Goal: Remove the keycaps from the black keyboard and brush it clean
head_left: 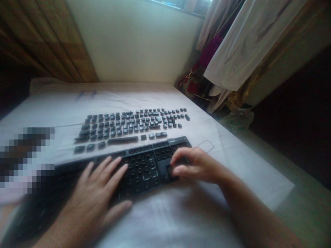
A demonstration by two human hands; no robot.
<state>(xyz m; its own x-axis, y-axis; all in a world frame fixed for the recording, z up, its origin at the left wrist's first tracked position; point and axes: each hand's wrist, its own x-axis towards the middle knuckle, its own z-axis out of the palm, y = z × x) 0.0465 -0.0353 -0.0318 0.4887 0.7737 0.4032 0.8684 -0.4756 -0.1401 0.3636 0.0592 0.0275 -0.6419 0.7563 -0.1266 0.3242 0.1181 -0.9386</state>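
Bed [232,162]: sheet stretches right to its edge, back toward the wall [139,48].
Keyboard [141,166]: near side, right end well inside that edge.
Keycaps [125,131]: loose rows just behind the keyboard.
Left hand [99,182]: over the keyboard, fingers spread wide.
Right hand [195,163]: at the keyboard's right end, fingers narrow, holding the wire [207,140].
Wire: thin loop, sticking out past the knuckles.

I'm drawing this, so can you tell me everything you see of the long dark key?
The long key is a slim, dark bar that looks like plastic. It lies loose on the pale cloth, just beyond the keyboard, in line with smaller loose keys. Only the cloth seems to touch it.
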